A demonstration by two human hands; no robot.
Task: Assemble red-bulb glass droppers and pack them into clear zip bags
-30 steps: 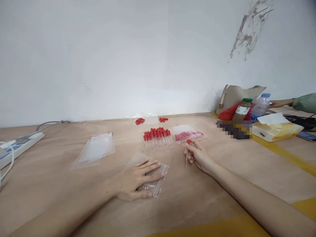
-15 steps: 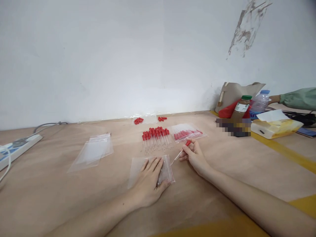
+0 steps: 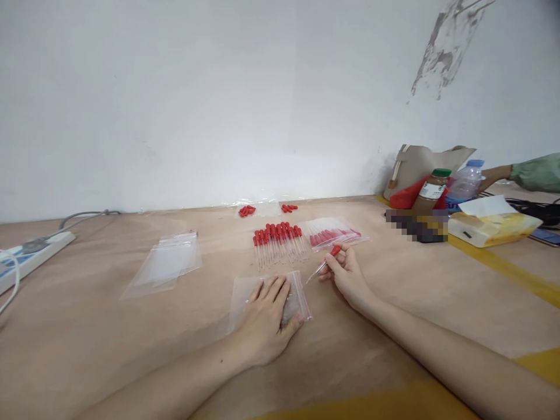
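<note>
My left hand (image 3: 268, 315) lies flat, fingers apart, on a clear zip bag (image 3: 300, 297) whose zip edge faces right. Pinched in my right hand (image 3: 345, 274) is a glass dropper (image 3: 321, 268) with a red rubber bulb; its thin tip points down and left, close to the bag's zip edge. Behind the bag a pile of red-bulbed droppers (image 3: 277, 239) lies on the brown table covering (image 3: 131, 356). Right of the pile rests a filled zip bag of droppers (image 3: 335, 233). Several flat clear bags (image 3: 168, 262) are stacked to the left.
Loose red bulbs (image 3: 247, 211) lie by the wall. A white power strip (image 3: 39, 259) with cables sits at far left. On the right are a beige bag (image 3: 426, 160), a green-capped bottle (image 3: 431, 192), a clear bottle (image 3: 466, 182), a tissue pack (image 3: 494, 224) and another person's sleeved arm (image 3: 536, 172).
The view has shifted slightly. My right hand still pinches the dropper near the bag's edge, and my left hand stays on the bag. The other person's hand has drawn slightly right.
</note>
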